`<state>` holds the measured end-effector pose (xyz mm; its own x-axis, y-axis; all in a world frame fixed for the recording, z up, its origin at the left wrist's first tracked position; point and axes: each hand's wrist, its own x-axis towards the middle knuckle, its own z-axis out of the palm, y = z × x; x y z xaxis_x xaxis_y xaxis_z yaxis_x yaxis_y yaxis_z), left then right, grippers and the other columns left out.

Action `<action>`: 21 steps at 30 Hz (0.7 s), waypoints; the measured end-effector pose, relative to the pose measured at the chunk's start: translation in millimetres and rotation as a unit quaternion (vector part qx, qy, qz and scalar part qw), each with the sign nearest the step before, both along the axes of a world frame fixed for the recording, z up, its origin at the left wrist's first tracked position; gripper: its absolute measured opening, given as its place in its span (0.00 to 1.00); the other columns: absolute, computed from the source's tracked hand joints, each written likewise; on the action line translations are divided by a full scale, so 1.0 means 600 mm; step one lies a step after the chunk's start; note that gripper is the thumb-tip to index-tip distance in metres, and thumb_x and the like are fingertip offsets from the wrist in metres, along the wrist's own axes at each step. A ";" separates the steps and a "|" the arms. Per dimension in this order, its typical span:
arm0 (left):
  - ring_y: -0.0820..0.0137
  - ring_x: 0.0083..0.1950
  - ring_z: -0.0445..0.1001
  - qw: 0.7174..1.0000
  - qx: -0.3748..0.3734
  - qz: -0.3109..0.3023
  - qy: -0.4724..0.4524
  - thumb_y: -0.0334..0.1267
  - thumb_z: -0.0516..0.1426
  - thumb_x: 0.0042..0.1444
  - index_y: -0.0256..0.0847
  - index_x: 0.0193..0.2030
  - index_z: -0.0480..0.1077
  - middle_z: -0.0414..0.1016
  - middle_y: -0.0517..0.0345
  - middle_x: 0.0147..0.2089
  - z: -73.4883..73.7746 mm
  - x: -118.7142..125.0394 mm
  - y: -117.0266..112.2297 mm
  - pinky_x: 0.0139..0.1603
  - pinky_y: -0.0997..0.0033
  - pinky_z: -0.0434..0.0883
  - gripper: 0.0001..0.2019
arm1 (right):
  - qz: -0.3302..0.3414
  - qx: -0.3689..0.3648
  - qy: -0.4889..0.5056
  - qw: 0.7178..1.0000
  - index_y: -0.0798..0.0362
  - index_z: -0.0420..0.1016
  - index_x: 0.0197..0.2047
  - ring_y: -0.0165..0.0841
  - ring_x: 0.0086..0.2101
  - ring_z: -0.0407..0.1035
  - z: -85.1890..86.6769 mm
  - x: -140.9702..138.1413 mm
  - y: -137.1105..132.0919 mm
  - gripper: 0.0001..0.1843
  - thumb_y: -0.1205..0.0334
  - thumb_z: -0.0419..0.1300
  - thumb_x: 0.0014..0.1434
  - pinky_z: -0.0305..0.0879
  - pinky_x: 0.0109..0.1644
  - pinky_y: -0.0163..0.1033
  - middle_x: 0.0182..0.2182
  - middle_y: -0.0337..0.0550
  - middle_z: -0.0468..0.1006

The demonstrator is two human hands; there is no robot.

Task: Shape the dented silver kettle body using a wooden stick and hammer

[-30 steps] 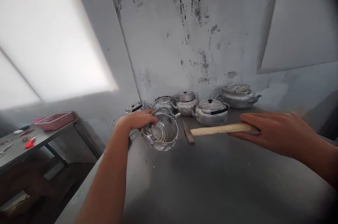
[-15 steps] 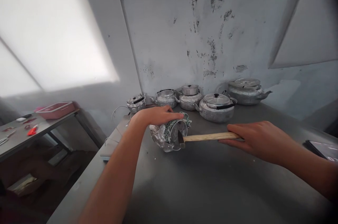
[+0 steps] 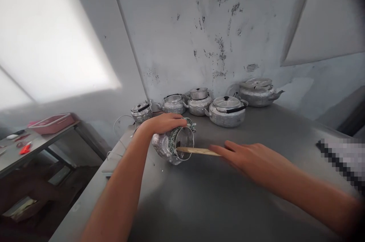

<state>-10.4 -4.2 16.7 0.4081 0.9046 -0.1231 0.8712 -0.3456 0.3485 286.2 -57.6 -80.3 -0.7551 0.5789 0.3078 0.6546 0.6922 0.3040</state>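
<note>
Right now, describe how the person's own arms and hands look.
Both arms are bare: the left arm and the right arm show no sleeve up to the picture's edge. The left hand and right hand wear no gloves; no watch, ring or bracelet shows.

The hammer [image 3: 196,151] head has gone deeper inside the tipped kettle [image 3: 172,146].

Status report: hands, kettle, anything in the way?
Left hand pins kettle on its side. Right hand holds hammer, handle inside kettle. Other kettles apart, by wall.
</note>
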 end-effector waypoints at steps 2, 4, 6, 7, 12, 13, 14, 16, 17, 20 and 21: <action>0.49 0.69 0.65 1.000 0.004 -0.013 0.000 0.64 0.48 0.63 0.49 0.64 0.72 0.71 0.58 0.67 -0.008 -0.004 0.008 0.67 0.60 0.62 0.32 | 0.025 0.032 -0.028 0.999 0.41 0.58 0.69 0.28 0.22 0.69 -0.003 -0.001 -0.003 0.49 0.83 0.54 0.47 0.34 0.24 0.39 0.35 0.34 0.74; 0.49 0.69 0.65 1.000 0.011 -0.002 0.000 0.65 0.47 0.63 0.49 0.65 0.71 0.71 0.58 0.68 -0.014 -0.006 0.013 0.68 0.60 0.61 0.33 | 0.035 0.048 -0.041 0.997 0.41 0.54 0.72 0.28 0.23 0.70 -0.005 -0.001 -0.004 0.53 0.84 0.53 0.45 0.33 0.24 0.40 0.36 0.35 0.72; 0.49 0.71 0.63 1.000 0.016 0.013 -0.002 0.67 0.45 0.63 0.49 0.67 0.70 0.68 0.58 0.70 -0.018 -0.006 0.015 0.69 0.60 0.59 0.35 | 0.034 0.060 -0.039 0.997 0.41 0.52 0.73 0.28 0.24 0.70 -0.009 -0.001 -0.005 0.54 0.84 0.53 0.46 0.33 0.24 0.40 0.36 0.36 0.72; 0.49 0.71 0.62 1.000 0.015 0.015 -0.004 0.68 0.45 0.63 0.49 0.67 0.70 0.67 0.58 0.71 -0.018 -0.005 0.015 0.70 0.59 0.58 0.36 | 0.030 0.064 -0.038 0.997 0.41 0.52 0.73 0.28 0.24 0.70 -0.010 -0.001 -0.005 0.54 0.83 0.53 0.46 0.33 0.24 0.40 0.36 0.36 0.71; 0.48 0.73 0.59 1.000 -0.003 0.028 0.000 0.73 0.46 0.60 0.49 0.67 0.71 0.62 0.57 0.74 -0.011 0.004 0.006 0.72 0.57 0.55 0.40 | 0.016 0.058 -0.041 0.997 0.38 0.57 0.71 0.27 0.23 0.69 -0.015 -0.005 -0.008 0.51 0.82 0.54 0.47 0.33 0.24 0.40 0.36 0.36 0.71; 0.47 0.73 0.59 0.999 -0.006 0.036 0.001 0.73 0.47 0.59 0.49 0.67 0.70 0.62 0.56 0.74 -0.009 0.005 0.004 0.71 0.57 0.56 0.40 | 0.018 0.056 -0.039 0.998 0.38 0.57 0.71 0.27 0.23 0.69 -0.015 -0.006 -0.008 0.51 0.82 0.54 0.46 0.34 0.24 0.40 0.36 0.36 0.71; 0.46 0.72 0.61 0.999 -0.011 0.041 -0.001 0.74 0.49 0.58 0.49 0.68 0.70 0.62 0.55 0.74 -0.008 0.006 0.003 0.70 0.56 0.58 0.41 | 0.020 0.053 -0.036 0.998 0.38 0.57 0.71 0.27 0.24 0.69 -0.015 -0.007 -0.009 0.52 0.82 0.54 0.46 0.34 0.24 0.40 0.36 0.36 0.70; 0.45 0.70 0.64 0.999 -0.023 0.031 -0.007 0.74 0.51 0.56 0.49 0.67 0.70 0.65 0.54 0.72 -0.008 0.007 0.002 0.67 0.57 0.62 0.41 | 0.023 0.043 -0.032 0.998 0.39 0.56 0.72 0.26 0.24 0.69 -0.016 -0.009 -0.010 0.53 0.82 0.54 0.45 0.36 0.24 0.39 0.35 0.36 0.70; 0.45 0.68 0.66 0.999 -0.028 0.021 -0.009 0.73 0.52 0.55 0.50 0.66 0.71 0.67 0.54 0.71 -0.009 0.007 0.003 0.66 0.58 0.63 0.41 | 0.022 0.035 -0.033 0.999 0.39 0.56 0.72 0.27 0.24 0.69 -0.016 -0.010 -0.010 0.54 0.82 0.55 0.44 0.37 0.23 0.39 0.36 0.36 0.70; 0.46 0.66 0.68 0.999 -0.030 0.010 -0.007 0.74 0.53 0.54 0.50 0.65 0.73 0.70 0.55 0.69 -0.013 0.010 0.005 0.65 0.58 0.63 0.41 | 0.015 0.010 -0.036 0.999 0.40 0.55 0.73 0.27 0.26 0.70 -0.021 -0.011 -0.010 0.56 0.83 0.55 0.41 0.41 0.23 0.37 0.37 0.37 0.71; 0.46 0.66 0.68 0.999 -0.028 0.014 -0.004 0.74 0.53 0.54 0.50 0.66 0.72 0.69 0.54 0.69 -0.014 0.012 0.006 0.65 0.58 0.63 0.41 | 0.013 0.005 -0.030 0.999 0.41 0.54 0.73 0.28 0.26 0.70 -0.022 -0.011 -0.011 0.58 0.84 0.54 0.40 0.43 0.24 0.36 0.38 0.37 0.71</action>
